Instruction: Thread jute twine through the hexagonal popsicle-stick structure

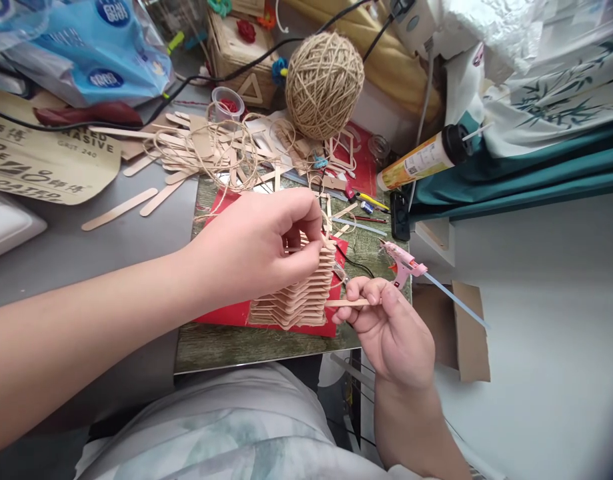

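A stacked craft-stick structure point(291, 310) with zigzag layered walls stands on a red sheet point(219, 310) near the table's front edge. My left hand point(266, 243) reaches over its top, thumb and fingers pinched at the upper right corner. A strand of twine runs close to those fingertips; what they hold is hidden. My right hand point(396, 327) grips a single craft stick point(353, 303) between thumb and fingers, its far end at the structure's right side. Whether that end touches the wall, I cannot tell.
Loose craft sticks point(119, 209) and tangled twine lie behind, beside a large twine ball point(326, 85). A pink glue gun point(403, 260) rests at the table's right edge, near a black phone-like object point(399, 215) and a tall printed canister point(421, 160). A black cable point(199, 79) crosses the back.
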The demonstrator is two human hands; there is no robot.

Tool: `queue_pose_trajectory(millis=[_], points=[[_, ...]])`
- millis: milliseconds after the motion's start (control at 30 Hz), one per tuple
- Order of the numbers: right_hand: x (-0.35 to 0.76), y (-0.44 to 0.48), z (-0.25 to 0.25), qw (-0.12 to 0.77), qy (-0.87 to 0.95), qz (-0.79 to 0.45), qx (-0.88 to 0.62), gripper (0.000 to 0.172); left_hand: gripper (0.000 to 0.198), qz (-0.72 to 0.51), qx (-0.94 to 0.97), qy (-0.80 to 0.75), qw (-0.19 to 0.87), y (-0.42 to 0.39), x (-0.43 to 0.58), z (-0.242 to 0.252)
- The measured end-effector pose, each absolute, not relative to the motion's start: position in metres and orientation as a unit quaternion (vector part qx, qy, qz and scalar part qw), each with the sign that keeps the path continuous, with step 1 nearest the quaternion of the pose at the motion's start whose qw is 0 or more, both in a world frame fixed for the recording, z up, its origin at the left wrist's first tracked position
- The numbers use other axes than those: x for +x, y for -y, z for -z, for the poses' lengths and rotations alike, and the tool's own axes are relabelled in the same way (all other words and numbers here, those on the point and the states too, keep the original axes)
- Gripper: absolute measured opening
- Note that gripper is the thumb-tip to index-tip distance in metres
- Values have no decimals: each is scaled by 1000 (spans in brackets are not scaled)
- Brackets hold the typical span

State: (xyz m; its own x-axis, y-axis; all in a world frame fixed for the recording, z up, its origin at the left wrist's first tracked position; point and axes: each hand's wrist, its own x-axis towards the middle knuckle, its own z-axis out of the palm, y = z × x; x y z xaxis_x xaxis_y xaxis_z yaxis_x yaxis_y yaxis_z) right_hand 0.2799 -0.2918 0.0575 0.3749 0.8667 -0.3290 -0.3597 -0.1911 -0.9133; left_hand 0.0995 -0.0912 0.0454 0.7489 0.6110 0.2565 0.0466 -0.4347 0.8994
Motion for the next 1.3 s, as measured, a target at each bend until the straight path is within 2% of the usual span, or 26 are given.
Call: queue_pose_trajectory(millis=[400,933,1100,1300], points=[[278,293,-39,563,269,-528,-576,24,6,-286,798,-215,484,92,100,-46],[270,281,-36,605,198,-518,-571,25,5,-282,810,-199,475,90,99,-47],[269,281,-36,602,198,-513,-579,26,27,-281,821,-166,468,89,98,-45],[268,281,-36,600,198,-509,-585,26,27,-276,839,-138,448,86,99,-44]])
